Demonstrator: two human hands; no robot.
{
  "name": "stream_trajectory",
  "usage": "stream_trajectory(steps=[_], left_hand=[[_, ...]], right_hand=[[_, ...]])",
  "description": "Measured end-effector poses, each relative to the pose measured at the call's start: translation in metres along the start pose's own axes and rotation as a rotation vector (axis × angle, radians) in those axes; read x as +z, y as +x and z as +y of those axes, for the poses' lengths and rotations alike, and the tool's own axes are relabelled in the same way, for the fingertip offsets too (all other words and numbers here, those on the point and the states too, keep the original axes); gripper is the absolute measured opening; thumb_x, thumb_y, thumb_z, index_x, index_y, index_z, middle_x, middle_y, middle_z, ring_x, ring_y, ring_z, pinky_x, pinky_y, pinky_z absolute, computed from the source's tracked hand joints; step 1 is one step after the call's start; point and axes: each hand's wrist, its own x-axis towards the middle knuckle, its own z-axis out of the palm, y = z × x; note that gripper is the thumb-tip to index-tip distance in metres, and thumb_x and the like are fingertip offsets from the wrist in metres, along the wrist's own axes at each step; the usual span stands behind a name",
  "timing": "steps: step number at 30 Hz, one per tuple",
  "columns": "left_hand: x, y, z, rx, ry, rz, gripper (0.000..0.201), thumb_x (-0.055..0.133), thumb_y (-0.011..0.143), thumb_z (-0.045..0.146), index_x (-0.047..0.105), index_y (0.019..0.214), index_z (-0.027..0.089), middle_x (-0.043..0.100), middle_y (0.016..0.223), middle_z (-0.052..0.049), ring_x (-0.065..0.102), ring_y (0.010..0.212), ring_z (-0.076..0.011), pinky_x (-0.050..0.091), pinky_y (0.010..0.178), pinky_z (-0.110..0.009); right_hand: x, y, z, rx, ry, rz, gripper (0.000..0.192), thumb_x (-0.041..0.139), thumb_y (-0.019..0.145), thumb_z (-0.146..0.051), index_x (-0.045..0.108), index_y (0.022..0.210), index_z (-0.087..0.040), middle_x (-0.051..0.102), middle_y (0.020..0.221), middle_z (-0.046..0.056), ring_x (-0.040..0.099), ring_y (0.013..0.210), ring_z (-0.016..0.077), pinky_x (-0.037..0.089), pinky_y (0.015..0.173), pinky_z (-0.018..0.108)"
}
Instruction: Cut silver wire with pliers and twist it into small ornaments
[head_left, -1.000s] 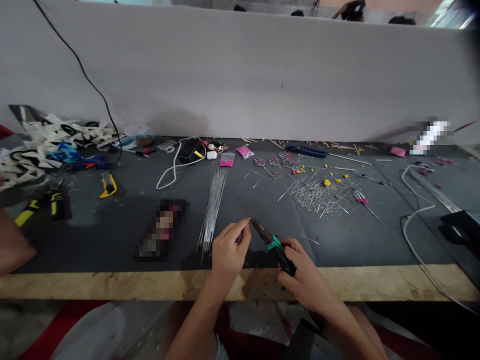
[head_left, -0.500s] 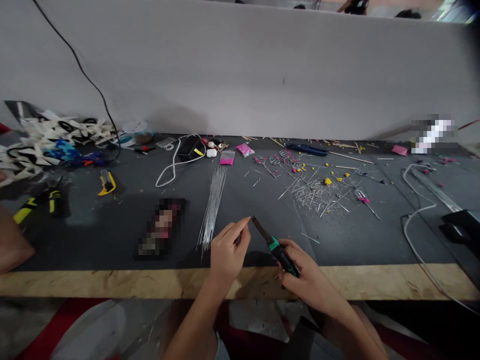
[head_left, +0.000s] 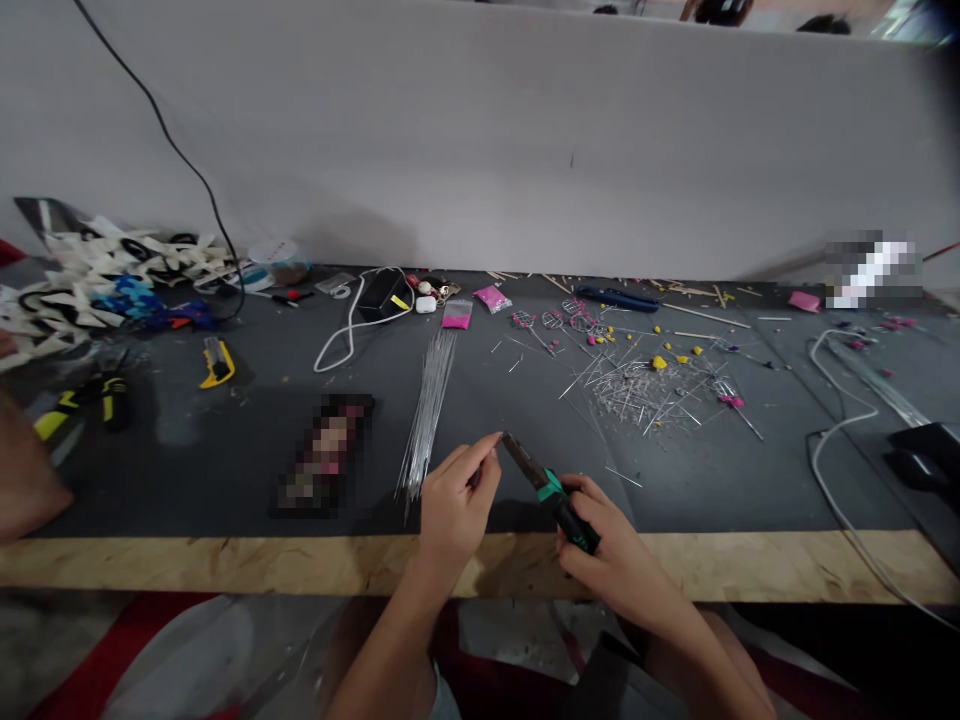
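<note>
My right hand (head_left: 606, 545) is closed around the black and green handles of a pair of long-nose pliers (head_left: 529, 462), whose jaws point up and left. At the jaw tip, the thumb and forefinger of my left hand (head_left: 457, 495) are pinched together. Whatever lies between those fingertips is too small to make out. Just left of that hand, a bundle of thin straight metal wires (head_left: 429, 410) lies on the dark table. Further right is a pile of short wire offcuts (head_left: 641, 392), and behind it lie small wire shapes (head_left: 581, 321) with pink bits.
At left are a yellow cutter (head_left: 217, 362), yellow-black pliers (head_left: 114, 402) and another person's arm (head_left: 30, 470). A pixelated dark object (head_left: 326, 455) lies left of the wires. Small pink bags (head_left: 457, 315), a white cable (head_left: 832, 430) and blue-handled pliers (head_left: 619, 298) also lie around. A pale partition (head_left: 480, 140) stands behind.
The pliers' jaws and handles look slightly wider apart than before. Both hands stay almost in place, and the whole view has shifted a little.
</note>
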Motion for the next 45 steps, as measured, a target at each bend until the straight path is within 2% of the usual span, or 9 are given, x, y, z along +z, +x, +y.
stream_trajectory(steps=[10, 17, 25, 31, 36, 39, 42, 45], left_hand=[[-0.001, 0.000, 0.000, -0.006, 0.004, -0.006, 0.024, 0.048, 0.088, 0.021, 0.068, 0.101, 0.018, 0.068, 0.077, -0.005, 0.062, 0.066, -0.0144, 0.048, 0.061, -0.026], [-0.001, 0.000, -0.001, 0.009, 0.023, 0.006, 0.022, 0.048, 0.088, 0.021, 0.068, 0.099, 0.020, 0.066, 0.072, -0.003, 0.058, 0.059, -0.0125, 0.047, 0.055, -0.025], [-0.005, -0.002, 0.001, 0.059, -0.041, 0.043, 0.022, 0.051, 0.087, 0.025, 0.067, 0.100, 0.018, 0.068, 0.077, -0.005, 0.064, 0.069, -0.0151, 0.049, 0.058, -0.025], [-0.015, -0.001, 0.001, 0.129, -0.139, -0.012, 0.019, 0.052, 0.088, 0.022, 0.067, 0.099, 0.020, 0.066, 0.071, -0.001, 0.059, 0.061, -0.0115, 0.048, 0.057, -0.024], [-0.023, 0.004, -0.003, 0.285, -0.156, 0.023, 0.015, 0.055, 0.086, 0.021, 0.069, 0.093, 0.023, 0.067, 0.083, -0.003, 0.061, 0.087, -0.0175, 0.048, 0.082, -0.036], [-0.027, 0.007, -0.005, 0.333, -0.121, 0.072, 0.014, 0.058, 0.084, 0.022, 0.070, 0.089, 0.027, 0.065, 0.098, -0.003, 0.054, 0.109, -0.0220, 0.042, 0.093, -0.043], [-0.029, 0.007, -0.005, 0.334, -0.084, 0.133, 0.011, 0.061, 0.082, 0.023, 0.071, 0.083, 0.027, 0.058, 0.115, -0.004, 0.041, 0.124, -0.0257, 0.035, 0.100, -0.048], [-0.031, 0.005, -0.004, 0.267, -0.033, 0.189, 0.007, 0.065, 0.078, 0.030, 0.070, 0.078, 0.026, 0.051, 0.124, -0.004, 0.031, 0.129, -0.0285, 0.027, 0.104, -0.051]], right_hand=[[0.001, 0.001, 0.001, -0.005, -0.040, -0.003, 0.019, 0.046, 0.069, -0.003, 0.049, 0.075, -0.020, 0.048, 0.108, 0.005, 0.049, 0.104, 0.0188, 0.039, 0.086, 0.030], [0.002, 0.000, 0.002, 0.016, -0.032, 0.025, 0.019, 0.044, 0.065, -0.002, 0.047, 0.071, -0.020, 0.052, 0.102, 0.005, 0.050, 0.102, 0.0206, 0.041, 0.082, 0.031], [-0.002, -0.001, 0.004, -0.050, -0.040, 0.015, 0.018, 0.047, 0.066, -0.002, 0.049, 0.071, -0.020, 0.053, 0.103, 0.005, 0.050, 0.100, 0.0195, 0.039, 0.082, 0.029], [-0.009, -0.003, 0.004, -0.070, -0.015, -0.044, 0.019, 0.049, 0.067, -0.001, 0.046, 0.069, -0.019, 0.052, 0.107, 0.004, 0.051, 0.093, 0.0169, 0.040, 0.080, 0.027], [-0.014, -0.003, 0.006, -0.106, -0.025, -0.104, 0.021, 0.048, 0.065, 0.001, 0.049, 0.072, -0.019, 0.052, 0.106, 0.004, 0.051, 0.094, 0.0172, 0.040, 0.082, 0.027], [-0.014, -0.002, 0.007, -0.130, -0.026, -0.122, 0.024, 0.048, 0.064, 0.002, 0.051, 0.076, -0.019, 0.051, 0.108, 0.005, 0.051, 0.096, 0.0178, 0.040, 0.083, 0.027], [-0.014, -0.001, 0.008, -0.149, -0.017, -0.136, 0.023, 0.048, 0.065, 0.001, 0.050, 0.076, -0.020, 0.051, 0.106, 0.004, 0.051, 0.095, 0.0175, 0.040, 0.081, 0.027], [-0.014, -0.001, 0.008, -0.165, -0.001, -0.154, 0.022, 0.048, 0.065, 0.000, 0.048, 0.074, -0.020, 0.051, 0.103, 0.003, 0.051, 0.093, 0.0171, 0.041, 0.079, 0.027]])
